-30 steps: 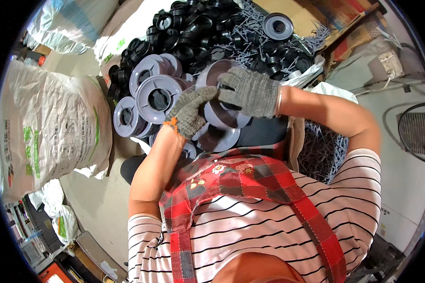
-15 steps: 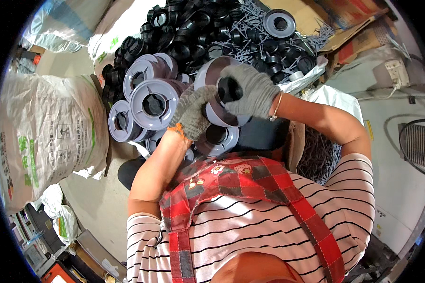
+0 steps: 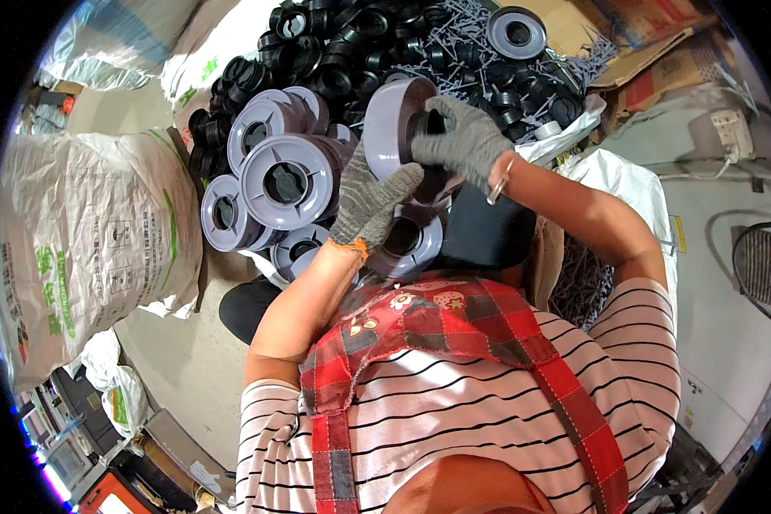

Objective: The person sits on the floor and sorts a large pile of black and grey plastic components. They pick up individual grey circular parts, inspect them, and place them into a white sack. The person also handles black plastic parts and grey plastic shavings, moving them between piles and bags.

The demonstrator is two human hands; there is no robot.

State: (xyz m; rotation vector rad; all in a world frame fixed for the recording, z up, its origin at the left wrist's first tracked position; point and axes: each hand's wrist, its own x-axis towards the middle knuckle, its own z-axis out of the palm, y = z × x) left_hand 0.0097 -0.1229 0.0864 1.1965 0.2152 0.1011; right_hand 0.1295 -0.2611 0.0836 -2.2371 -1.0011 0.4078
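A grey round plastic drain part (image 3: 387, 128) is held up on its side in front of me, its open side facing right. My left hand (image 3: 364, 201), in a grey knit glove, is closed around its lower left edge, the thumb showing in front and the other fingers hidden behind. At the open side my gloved right hand (image 3: 467, 144) grips a black ribbed cap (image 3: 418, 130), which sits at the middle of the grey part. Left of my hands, several like grey parts (image 3: 289, 147) are stacked with black caps in their centres. Another grey part (image 3: 401, 240) lies below my left thumb.
A heap of black caps (image 3: 330, 81) spreads at the far side, with thin grey plastic pins (image 3: 467, 38) among them. One grey piece (image 3: 516, 32) rests on top. A large white woven sack (image 3: 94, 248) stands left. A socket (image 3: 732, 133) is at right.
The grey part has tipped further onto its side, its opening turning to the right. My left hand has shifted right and under it; my right hand has moved slightly up and right.
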